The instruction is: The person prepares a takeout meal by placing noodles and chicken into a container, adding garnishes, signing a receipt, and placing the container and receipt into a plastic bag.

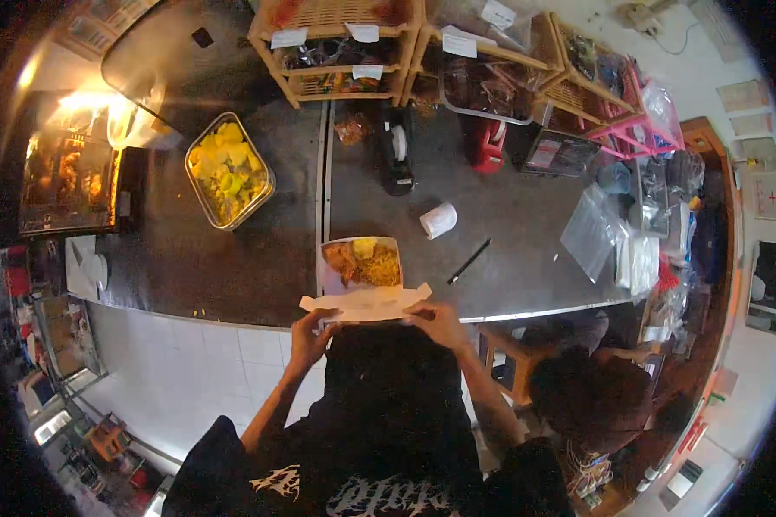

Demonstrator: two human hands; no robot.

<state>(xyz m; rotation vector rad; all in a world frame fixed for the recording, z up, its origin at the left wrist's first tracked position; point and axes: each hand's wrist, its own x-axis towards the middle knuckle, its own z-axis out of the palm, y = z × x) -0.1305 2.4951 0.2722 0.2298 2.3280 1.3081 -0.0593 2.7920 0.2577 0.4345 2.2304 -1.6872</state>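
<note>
A paper food box (393, 278) stands at the table's near edge, its lid (362, 305) folded out towards me. Inside are noodles or rice (381, 266), a brown piece of food (340, 261) and something yellow (364, 247). My left hand (315, 336) pinches the left part of the lid's edge between thumb and fingers. On the lid's right part, my right hand (437, 323) grips the same edge. Both sides of the lid have small tabs sticking out.
Back left is a metal tray (270, 191) of yellow food. A black tape dispenser (399, 171), a red one (489, 158), a white roll (438, 221) and a black pen (469, 262) lie beyond the box. Rattan shelves (346, 97) line the back. Another person (588, 400) is at right.
</note>
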